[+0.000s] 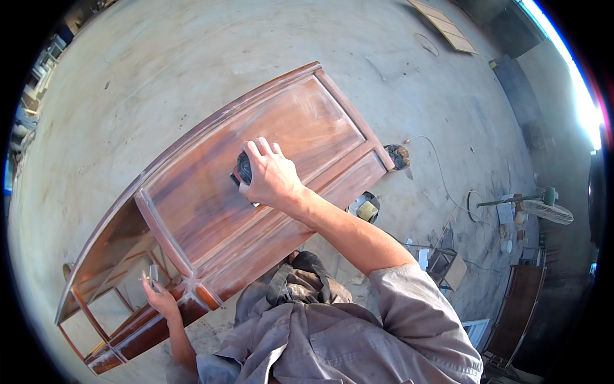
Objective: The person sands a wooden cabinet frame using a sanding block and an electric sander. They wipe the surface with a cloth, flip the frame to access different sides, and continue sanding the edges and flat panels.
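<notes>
My right hand (274,174) is wrapped over a black and red hand sander (243,168), which is pressed on the broad panel of a reddish-brown wooden cabinet (211,198). Pale dust streaks the panel and its frame. The palm and fingers cover much of the sander. Toward the left, my left hand (162,302) is beside the cabinet's open framework. Its fingers are bent around a small greyish thing that I cannot make out.
A dark bundle (398,157) lies at the cabinet's right corner, with a tape-like roll (367,211) below it. A cable (441,166) crosses the concrete floor (211,51) toward a standing fan (547,210). A small box-like stool (446,269) stands at right.
</notes>
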